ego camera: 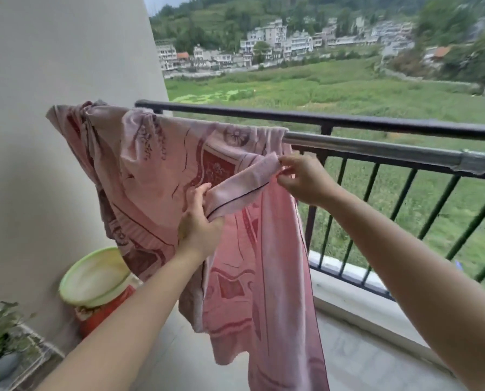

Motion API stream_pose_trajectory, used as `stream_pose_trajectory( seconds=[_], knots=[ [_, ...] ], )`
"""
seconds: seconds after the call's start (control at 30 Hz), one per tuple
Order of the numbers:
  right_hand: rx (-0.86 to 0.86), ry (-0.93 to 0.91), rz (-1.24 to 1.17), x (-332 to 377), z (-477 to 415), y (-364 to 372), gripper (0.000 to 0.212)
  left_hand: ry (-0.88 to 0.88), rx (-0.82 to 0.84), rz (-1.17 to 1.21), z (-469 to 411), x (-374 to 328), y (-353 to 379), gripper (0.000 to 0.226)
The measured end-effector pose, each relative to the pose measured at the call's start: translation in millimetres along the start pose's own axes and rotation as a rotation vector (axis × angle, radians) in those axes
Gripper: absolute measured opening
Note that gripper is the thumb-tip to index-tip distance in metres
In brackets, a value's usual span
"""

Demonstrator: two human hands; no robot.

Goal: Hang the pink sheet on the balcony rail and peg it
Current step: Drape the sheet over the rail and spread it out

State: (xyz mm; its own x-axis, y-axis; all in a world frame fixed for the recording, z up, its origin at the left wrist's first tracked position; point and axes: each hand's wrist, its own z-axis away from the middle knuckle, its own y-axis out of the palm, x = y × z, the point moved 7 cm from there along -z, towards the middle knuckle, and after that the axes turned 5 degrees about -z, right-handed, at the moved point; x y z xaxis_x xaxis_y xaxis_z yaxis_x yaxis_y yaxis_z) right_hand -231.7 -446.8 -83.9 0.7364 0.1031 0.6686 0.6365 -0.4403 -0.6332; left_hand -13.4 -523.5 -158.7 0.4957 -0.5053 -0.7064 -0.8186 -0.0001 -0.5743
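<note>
Spreading looks to be the step in hand. The pink sheet (156, 170) is already over the steel bar (376, 149) that runs just inside the black balcony rail (376, 124). It is bunched toward the bar's left end, by the wall (52, 52), and the right stretch of the bar is bare. A long tail of cloth hangs down toward the balcony floor between the two arms. No peg shows anywhere in view, so pegging looks not yet begun.

Across the front of the sheet, a folded hem band (244, 190) with a dark piping line runs from one hand to the other. The left hand (199, 224) grips its lower end, fingers (200, 193) curled round the cloth. The right hand (303, 179) pinches the upper end just below the bar, fingertips (285, 182) close together on the edge.

To do it well, I judge the right hand should carry that edge toward the bar's bare right end while the left holds the cloth taut. That would open out the gathers and let the band unfold flat. Roughly equal lengths on each side of the bar would stop the weight sliding off. The hanging tail is best held off the floor and away from the green basin (94, 277) sitting on the red bucket (103, 311) at the foot of the wall. Pegs are worth reaching for only once the cloth lies flat.
</note>
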Motion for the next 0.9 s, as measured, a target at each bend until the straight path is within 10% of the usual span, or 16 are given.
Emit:
stream_pose_trajectory(
  seconds=[0.23, 0.37, 0.5, 0.67, 0.8, 0.9],
  knots=[
    [-0.106, -0.311, 0.3, -2, -1, -41, 0.022, 0.074, -0.224, -0.197, 23, -52, 7, 0.015],
    [-0.199, -0.466, 0.427, 32, 8, -39, 0.037, 0.052, -0.228, -0.105, 29, -78, -19, 0.043],
    [-0.078, -0.393, 0.235, 36, 6, -28, 0.033, 0.012, 0.041, -0.129, 30, -77, -4, 0.069],
    [0.19, -0.283, -0.195, 51, 40, -15, 0.017, 0.063, -0.027, -0.023, 56, -70, -18, 0.025],
    [0.33, -0.08, -0.124, 12, 72, -6, 0.042, -0.15, -0.146, -0.074, 66, -37, -35, 0.013],
    [0.204, -0.031, 0.073, -11, 88, -20, 0.054, -0.273, 0.104, -0.208, 85, -10, -14, 0.013]
  ],
)
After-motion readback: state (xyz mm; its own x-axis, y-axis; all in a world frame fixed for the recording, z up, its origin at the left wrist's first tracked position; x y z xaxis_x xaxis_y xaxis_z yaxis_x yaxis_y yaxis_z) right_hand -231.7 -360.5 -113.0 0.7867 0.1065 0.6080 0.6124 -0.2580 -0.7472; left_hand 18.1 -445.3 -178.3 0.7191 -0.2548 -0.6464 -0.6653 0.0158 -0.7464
